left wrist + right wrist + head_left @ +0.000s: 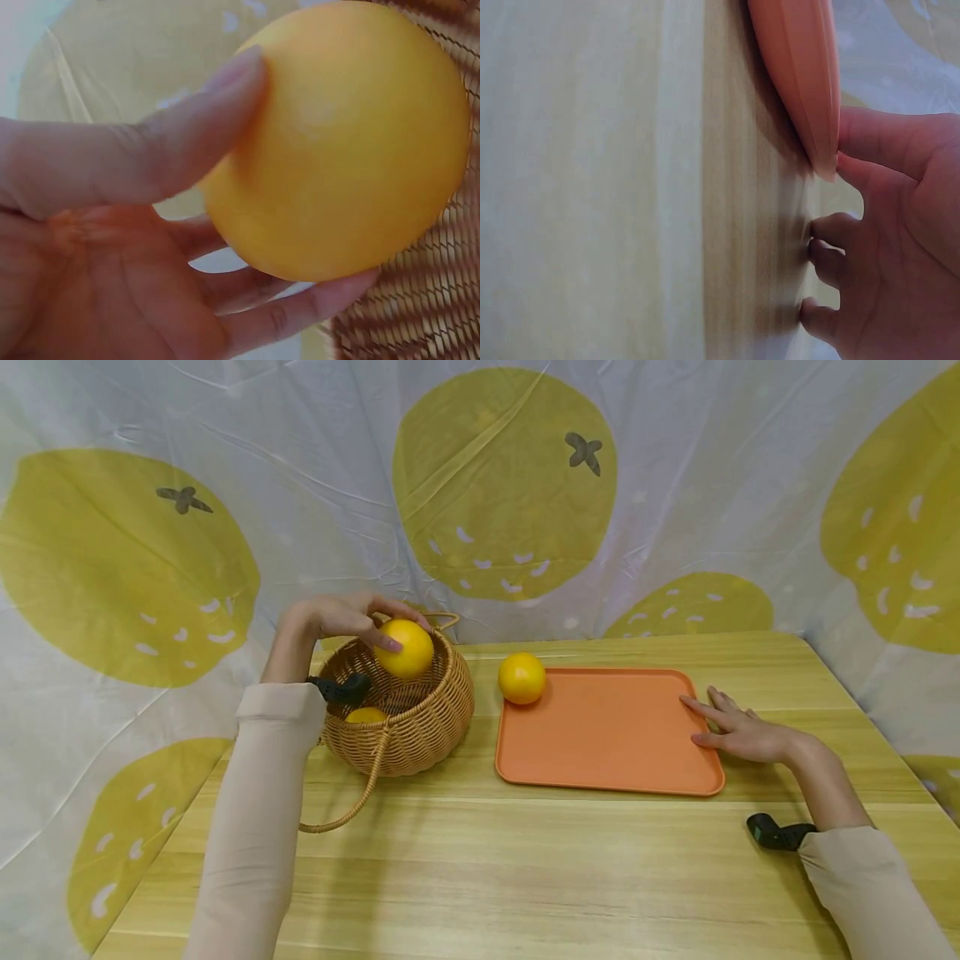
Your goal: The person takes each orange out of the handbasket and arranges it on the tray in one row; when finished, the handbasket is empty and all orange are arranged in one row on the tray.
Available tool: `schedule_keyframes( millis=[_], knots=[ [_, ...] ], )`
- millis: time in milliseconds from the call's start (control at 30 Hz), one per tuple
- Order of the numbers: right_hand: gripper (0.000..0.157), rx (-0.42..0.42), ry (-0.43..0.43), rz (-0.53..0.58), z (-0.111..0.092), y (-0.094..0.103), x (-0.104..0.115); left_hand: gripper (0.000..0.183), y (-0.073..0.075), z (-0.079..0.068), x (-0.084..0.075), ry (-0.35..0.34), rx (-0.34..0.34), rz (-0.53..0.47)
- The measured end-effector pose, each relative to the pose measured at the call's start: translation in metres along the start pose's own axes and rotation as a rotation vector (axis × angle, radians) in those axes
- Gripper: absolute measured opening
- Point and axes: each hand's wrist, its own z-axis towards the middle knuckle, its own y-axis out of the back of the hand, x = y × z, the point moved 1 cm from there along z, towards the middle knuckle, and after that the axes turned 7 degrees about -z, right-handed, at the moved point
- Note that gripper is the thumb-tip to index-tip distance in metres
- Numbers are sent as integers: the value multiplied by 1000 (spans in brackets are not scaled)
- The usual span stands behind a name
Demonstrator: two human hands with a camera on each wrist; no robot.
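My left hand [348,617] grips an orange [406,650] at the mouth of a wicker basket [431,731]. In the left wrist view, the thumb presses one side of the orange and the other fingers reach round beneath it. Inside the basket lies another orange [366,716], partly hidden by the rim. A third orange [522,678] sits on the far left corner of an orange tray [600,735]. At the tray's right edge rests my right hand [738,731], its fingers extended, with thumb and forefinger touching the rim and the remaining fingertips at the tabletop.
The basket's handle [367,785] hangs down over its near side to the wooden table [525,868]. Behind the table hangs a pale curtain [322,460] printed with large yellow fruit. Each wrist wears a small black camera.
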Motion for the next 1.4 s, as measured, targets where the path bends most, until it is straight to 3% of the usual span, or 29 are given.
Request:
schedule_keyframes(
  millis=[133,333,600,767,1033,1267,1400],
  knots=[
    [79,-5,47,30,0,0,-2,50,1,2,-23,-55,-4,24],
    [85,4,-41,-66,3,2,-10,50,-6,17,-59,-118,-5,55],
    [101,9,-47,-61,12,2,-21,52,-36,65,-89,-205,157,51],
    [109,16,-55,-63,13,0,-21,50,-61,98,-96,-231,260,40],
    [85,7,-25,-50,9,1,-2,51,-101,136,-93,-309,336,108],
    [108,10,-64,-88,17,-1,-18,50,-132,157,-98,-208,343,192],
    [98,5,-55,-71,16,-2,-14,49,-143,167,-99,-158,346,266]
  ],
)
